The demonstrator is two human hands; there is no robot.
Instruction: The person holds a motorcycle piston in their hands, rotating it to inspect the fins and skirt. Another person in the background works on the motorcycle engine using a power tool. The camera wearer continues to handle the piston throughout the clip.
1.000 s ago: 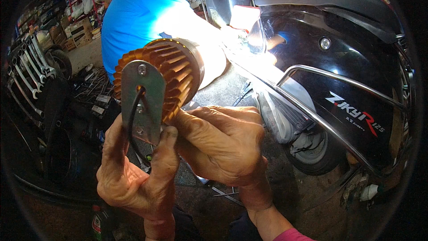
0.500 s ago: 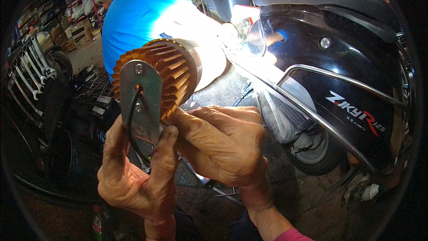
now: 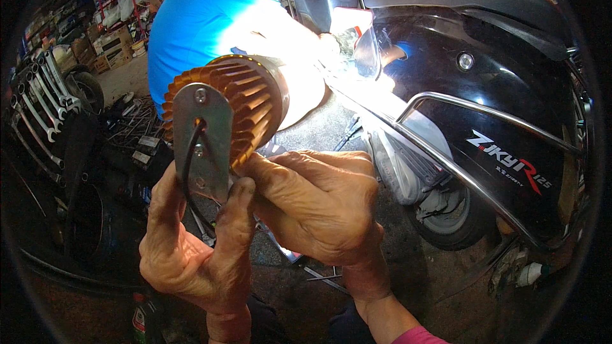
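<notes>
A lamp with a copper-coloured finned heat sink point(image 3: 255, 114) fills the centre, its far side washed out by bright light. A steel mounting plate point(image 3: 214, 125) with screws is on its back, and a black cable point(image 3: 189, 185) runs from a hole there and hangs down. My left hand point(image 3: 201, 255) is closed on the plate's lower end, thumb raised in front. My right hand point(image 3: 312, 207) is closed just right of it, fingertips at the bottom of the fins and plate; what lies inside its fingers is hidden.
A co-worker in a blue shirt point(image 3: 185, 38) crouches beyond the lamp beside a black motor scooter point(image 3: 510, 95) with chrome rails point(image 3: 446, 169) on the right. Wrenches point(image 3: 38, 105) stand in a row at the left, with shelves of clutter point(image 3: 115, 13) behind. Loose tools point(image 3: 325, 277) lie on the floor below.
The co-worker's back has shifted slightly to the right. My hands and the lamp have barely moved.
</notes>
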